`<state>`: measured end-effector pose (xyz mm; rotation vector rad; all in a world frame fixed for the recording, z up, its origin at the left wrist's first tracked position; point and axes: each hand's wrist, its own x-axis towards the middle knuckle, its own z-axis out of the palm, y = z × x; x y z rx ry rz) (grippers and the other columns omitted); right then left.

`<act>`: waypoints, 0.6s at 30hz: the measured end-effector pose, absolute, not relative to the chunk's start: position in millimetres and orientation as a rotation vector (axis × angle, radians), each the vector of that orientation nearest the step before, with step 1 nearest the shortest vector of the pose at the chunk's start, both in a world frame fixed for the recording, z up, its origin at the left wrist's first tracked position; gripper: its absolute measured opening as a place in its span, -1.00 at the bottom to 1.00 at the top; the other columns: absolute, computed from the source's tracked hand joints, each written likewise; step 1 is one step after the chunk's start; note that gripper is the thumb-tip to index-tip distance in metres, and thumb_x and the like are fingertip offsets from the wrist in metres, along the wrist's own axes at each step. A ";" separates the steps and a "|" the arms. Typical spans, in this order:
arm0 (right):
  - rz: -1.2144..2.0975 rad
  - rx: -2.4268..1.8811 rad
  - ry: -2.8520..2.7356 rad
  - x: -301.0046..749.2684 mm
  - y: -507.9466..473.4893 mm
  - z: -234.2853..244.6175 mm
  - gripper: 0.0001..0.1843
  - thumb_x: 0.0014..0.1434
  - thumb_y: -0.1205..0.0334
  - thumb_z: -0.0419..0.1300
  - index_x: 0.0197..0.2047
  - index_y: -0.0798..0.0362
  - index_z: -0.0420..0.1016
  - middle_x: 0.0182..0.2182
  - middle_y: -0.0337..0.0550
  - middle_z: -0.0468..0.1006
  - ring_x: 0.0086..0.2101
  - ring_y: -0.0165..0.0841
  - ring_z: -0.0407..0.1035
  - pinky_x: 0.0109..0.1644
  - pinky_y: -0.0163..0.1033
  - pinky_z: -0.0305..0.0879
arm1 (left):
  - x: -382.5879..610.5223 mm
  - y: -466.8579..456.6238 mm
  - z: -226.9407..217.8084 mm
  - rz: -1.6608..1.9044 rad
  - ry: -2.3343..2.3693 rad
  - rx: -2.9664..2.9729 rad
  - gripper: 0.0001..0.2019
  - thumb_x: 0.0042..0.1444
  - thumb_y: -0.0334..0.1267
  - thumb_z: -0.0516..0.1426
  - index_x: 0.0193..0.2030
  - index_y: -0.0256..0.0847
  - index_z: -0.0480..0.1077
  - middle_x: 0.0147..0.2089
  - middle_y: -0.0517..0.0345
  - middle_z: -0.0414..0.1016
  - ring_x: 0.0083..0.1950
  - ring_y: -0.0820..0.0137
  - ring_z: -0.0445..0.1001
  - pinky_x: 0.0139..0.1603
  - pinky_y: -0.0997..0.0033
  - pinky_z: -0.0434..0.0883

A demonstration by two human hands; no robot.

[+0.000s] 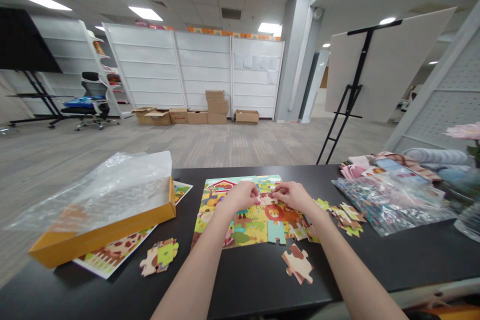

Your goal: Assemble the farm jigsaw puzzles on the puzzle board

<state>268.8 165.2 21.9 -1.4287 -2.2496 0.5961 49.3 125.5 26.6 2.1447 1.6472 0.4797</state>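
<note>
A colourful jigsaw puzzle (243, 220), partly joined, lies on the black table (240, 275) in front of me. My left hand (242, 196) and my right hand (294, 195) rest on its upper middle, fingers curled and pinched together over a small puzzle piece (267, 199) between them. A brown and white loose piece (298, 263) lies near the front of the puzzle. Another joined loose piece (160, 256) sits to the left. Several more loose pieces (347, 217) lie right of the puzzle.
A yellow box lid (97, 234) holding a clear plastic sheet (112, 187) rests on a printed picture sheet (112, 255) at the left. A clear bag of puzzle pieces (390, 200), folded cloths (397, 162) and a pink flower (465, 131) are at the right. A black easel (350, 92) stands behind.
</note>
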 end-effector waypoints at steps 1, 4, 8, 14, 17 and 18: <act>0.577 -1.424 -2.264 268.4 165.1 21.5 -0.77 0.13 0.07 0.30 -0.27 0.04 0.68 -0.42 -0.13 0.69 -0.37 -0.27 0.54 -0.29 -0.29 0.28 | 49.5 125.2 26.9 0.477 1.650 2.144 -0.85 0.02 -0.34 0.23 -0.24 -0.18 0.58 -0.29 0.11 0.65 -0.25 0.31 0.59 -0.26 0.44 0.42; 0.522 -1.396 -2.299 267.9 164.7 19.3 -0.78 0.12 0.08 0.30 -0.29 0.05 0.67 -0.44 -0.14 0.66 -0.41 -0.30 0.50 -0.31 -0.29 0.26 | 50.3 123.8 28.3 0.472 1.664 2.147 -0.85 0.02 -0.34 0.22 -0.24 -0.18 0.57 -0.28 0.10 0.65 -0.25 0.31 0.58 -0.26 0.44 0.42; 0.462 -1.346 -2.287 267.5 164.8 15.7 -0.76 0.09 0.12 0.31 -0.21 0.06 0.65 -0.40 -0.15 0.65 -0.39 -0.32 0.48 -0.29 -0.30 0.27 | 52.7 121.4 31.0 0.462 1.692 2.157 -0.82 0.02 -0.36 0.19 -0.23 -0.18 0.57 -0.27 0.09 0.65 -0.25 0.32 0.58 -0.27 0.45 0.41; 0.519 -1.264 -2.356 267.0 164.4 15.7 -0.83 0.12 0.22 0.26 -0.24 0.04 0.66 -0.36 -0.16 0.65 -0.39 -0.36 0.45 -0.26 -0.30 0.27 | 59.0 119.1 32.2 0.457 1.762 2.183 -0.80 0.06 -0.21 0.18 -0.21 -0.17 0.56 -0.25 0.04 0.63 -0.22 0.24 0.58 -0.23 0.39 0.42; 0.509 -1.226 -2.412 266.7 162.6 17.8 -0.83 0.12 0.23 0.25 -0.25 0.02 0.66 -0.38 -0.20 0.61 -0.42 -0.39 0.41 -0.29 -0.32 0.24 | 61.5 118.1 30.4 0.456 1.800 2.199 -0.73 0.06 -0.10 0.19 -0.15 -0.17 0.55 -0.18 -0.02 0.62 -0.16 0.15 0.58 -0.17 0.30 0.44; 0.510 -1.216 -2.430 266.8 162.1 18.4 -0.84 0.12 0.22 0.25 -0.25 0.03 0.65 -0.39 -0.20 0.60 -0.43 -0.39 0.39 -0.30 -0.32 0.23 | 62.0 117.9 29.8 0.450 1.804 2.205 -0.72 0.06 -0.08 0.20 -0.14 -0.16 0.55 -0.17 -0.02 0.62 -0.15 0.13 0.58 -0.16 0.28 0.45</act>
